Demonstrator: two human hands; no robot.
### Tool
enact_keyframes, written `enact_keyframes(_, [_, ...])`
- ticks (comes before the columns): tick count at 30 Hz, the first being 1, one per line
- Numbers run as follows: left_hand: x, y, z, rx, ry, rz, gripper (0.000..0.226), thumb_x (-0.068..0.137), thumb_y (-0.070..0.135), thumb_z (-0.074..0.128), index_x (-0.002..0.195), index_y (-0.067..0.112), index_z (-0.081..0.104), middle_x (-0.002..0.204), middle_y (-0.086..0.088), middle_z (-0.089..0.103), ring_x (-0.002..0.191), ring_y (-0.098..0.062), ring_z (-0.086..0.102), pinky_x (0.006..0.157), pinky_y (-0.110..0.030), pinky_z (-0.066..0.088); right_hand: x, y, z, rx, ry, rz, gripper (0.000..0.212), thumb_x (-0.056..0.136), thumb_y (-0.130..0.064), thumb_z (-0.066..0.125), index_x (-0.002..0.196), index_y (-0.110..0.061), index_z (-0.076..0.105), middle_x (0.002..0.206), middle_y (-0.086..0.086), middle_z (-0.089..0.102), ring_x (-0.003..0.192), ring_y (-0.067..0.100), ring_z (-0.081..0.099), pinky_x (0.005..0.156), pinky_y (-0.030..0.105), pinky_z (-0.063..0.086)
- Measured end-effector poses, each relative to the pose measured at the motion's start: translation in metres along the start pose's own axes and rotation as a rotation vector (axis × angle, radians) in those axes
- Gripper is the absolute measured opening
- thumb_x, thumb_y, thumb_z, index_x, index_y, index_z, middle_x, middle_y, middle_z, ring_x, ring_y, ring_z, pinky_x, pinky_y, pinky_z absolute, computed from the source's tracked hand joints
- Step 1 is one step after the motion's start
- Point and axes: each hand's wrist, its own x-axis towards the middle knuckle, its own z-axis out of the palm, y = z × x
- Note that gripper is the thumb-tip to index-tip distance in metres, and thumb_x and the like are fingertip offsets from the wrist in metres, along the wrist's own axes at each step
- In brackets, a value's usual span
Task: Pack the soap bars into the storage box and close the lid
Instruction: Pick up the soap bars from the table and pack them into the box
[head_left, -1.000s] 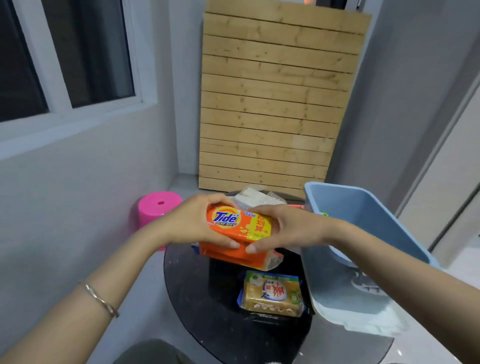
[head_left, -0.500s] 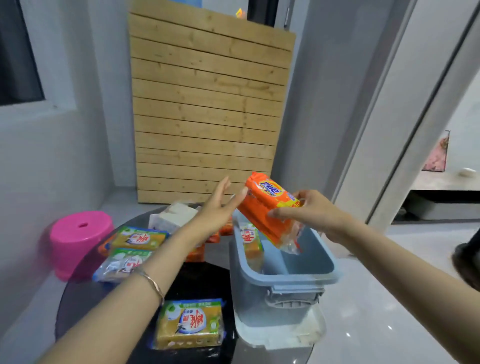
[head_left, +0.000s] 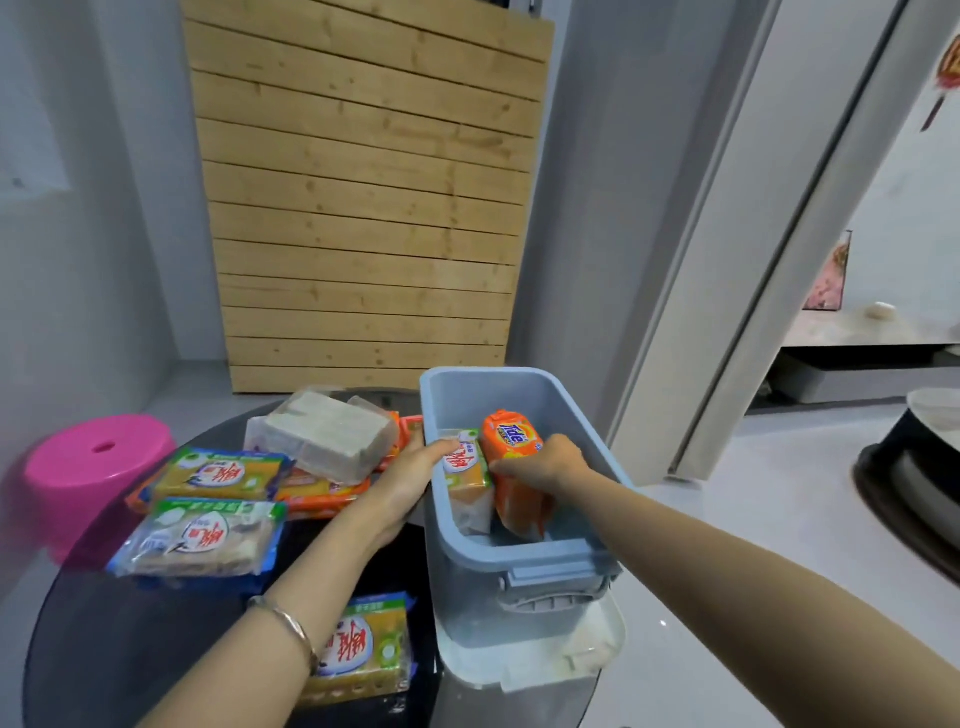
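Observation:
A blue-grey storage box (head_left: 524, 556) stands on the right side of a round dark glass table (head_left: 130, 639). My right hand (head_left: 540, 465) is inside the box, shut on an orange Tide soap pack (head_left: 511, 452) held on end. Beside it in the box stands a yellow soap pack (head_left: 467, 483). My left hand (head_left: 402, 486) rests on the box's left rim, fingers touching that yellow pack. More soap packs lie on the table: yellow-green ones (head_left: 221, 475) (head_left: 200, 538) (head_left: 363, 644), orange ones (head_left: 322, 493), and a clear-wrapped pale block (head_left: 324, 434). A white lid (head_left: 582, 649) lies under the box.
A pink plastic stool (head_left: 88, 467) stands left of the table. A slatted wooden panel (head_left: 363, 208) leans on the wall behind. A sliding door frame (head_left: 769, 234) is to the right, with a dark round object (head_left: 914, 478) on the floor beyond.
My right hand has lowered the Tide pack from above the box down into it. My left hand moved from open in the air to the box's left rim.

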Motion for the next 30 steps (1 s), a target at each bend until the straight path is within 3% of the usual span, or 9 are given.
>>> enact_keyframes(3, [-0.002,-0.001,-0.002,0.046,-0.026,0.013,0.03,0.093,0.018,0.05,0.123,0.015,0.053,0.092,-0.004,0.069,0.076,-0.013,0.066,0.049,-0.014,0.052,0.007,0.001,0.004,0.103,-0.142,0.034,0.057,0.086,-0.029,0.067,0.13,0.003,0.049,0.128,0.015,0.06,0.113,0.028,0.06,0.09,0.03,0.048])
enact_keyframes(7, [-0.002,-0.001,-0.004,0.061,-0.044,0.002,0.034,0.094,0.022,0.049,0.128,0.019,0.048,0.095,-0.002,0.068,0.08,-0.011,0.066,0.048,-0.012,0.05,0.012,-0.001,-0.001,0.383,-0.375,0.134,0.039,0.101,-0.029,0.04,0.123,0.002,0.049,0.094,0.014,0.063,0.08,0.026,0.06,0.089,0.041,0.052])
enact_keyframes(11, [-0.001,-0.003,-0.005,0.096,-0.051,-0.002,0.039,0.094,0.027,0.049,0.133,0.024,0.045,0.1,0.001,0.068,0.085,-0.009,0.066,0.053,-0.013,0.051,0.014,0.001,-0.019,0.179,-0.549,0.222,0.064,0.096,-0.055,0.032,0.147,-0.018,0.026,0.149,0.015,0.037,0.134,0.041,0.04,0.107,0.053,0.034])
enact_keyframes(14, [0.0,-0.004,-0.007,0.098,-0.058,0.002,0.041,0.093,0.03,0.05,0.133,0.025,0.045,0.107,0.0,0.068,0.088,-0.01,0.066,0.057,-0.013,0.051,0.012,0.001,-0.017,0.257,-0.663,0.241,0.064,0.095,-0.056,0.031,0.151,-0.024,0.023,0.155,0.014,0.025,0.137,0.043,0.035,0.108,0.052,0.033])
enact_keyframes(16, [0.0,-0.004,-0.009,0.106,-0.064,0.002,0.041,0.092,0.03,0.05,0.133,0.026,0.045,0.108,0.0,0.069,0.089,-0.009,0.067,0.06,-0.014,0.052,0.012,0.002,-0.009,0.416,-0.635,0.233,0.059,0.097,-0.05,0.034,0.148,-0.02,0.031,0.146,0.014,0.039,0.13,0.035,0.043,0.11,0.048,0.032])
enact_keyframes(18, [0.001,-0.004,-0.01,0.12,-0.074,0.011,0.04,0.092,0.029,0.051,0.132,0.028,0.046,0.106,0.003,0.069,0.082,-0.004,0.07,0.058,-0.012,0.051,0.013,0.001,-0.005,0.555,-0.603,0.204,0.054,0.099,-0.046,0.034,0.144,-0.018,0.037,0.121,0.014,0.056,0.101,0.027,0.058,0.103,0.042,0.037])
enact_keyframes(21, [0.001,-0.003,-0.011,0.149,-0.069,0.027,0.038,0.092,0.027,0.051,0.13,0.027,0.046,0.099,0.008,0.068,0.069,0.006,0.068,0.053,-0.007,0.049,0.011,0.002,-0.007,0.518,-0.586,0.106,0.052,0.1,-0.043,0.033,0.143,-0.016,0.037,0.094,0.008,0.059,0.079,0.021,0.057,0.095,0.038,0.037])
enact_keyframes(25, [-0.005,0.004,-0.021,0.253,-0.078,0.02,0.047,0.09,0.043,0.051,0.134,0.03,0.044,0.115,0.01,0.065,0.107,-0.007,0.06,0.095,-0.027,0.047,-0.005,-0.007,-0.014,0.178,-0.51,0.007,0.061,0.097,-0.05,0.034,0.145,-0.013,0.036,0.14,0.014,0.05,0.121,0.032,0.053,0.1,0.039,0.039])
enact_keyframes(30, [-0.022,0.015,-0.078,0.378,0.058,0.079,0.047,0.091,0.047,0.046,0.132,0.026,0.049,0.134,0.002,0.055,0.119,-0.012,0.054,0.106,-0.034,0.04,-0.038,-0.041,-0.024,-0.007,-0.346,-0.412,0.045,0.099,-0.045,0.035,0.131,-0.019,0.053,0.134,-0.004,0.054,0.109,0.01,0.047,0.091,0.02,0.033])
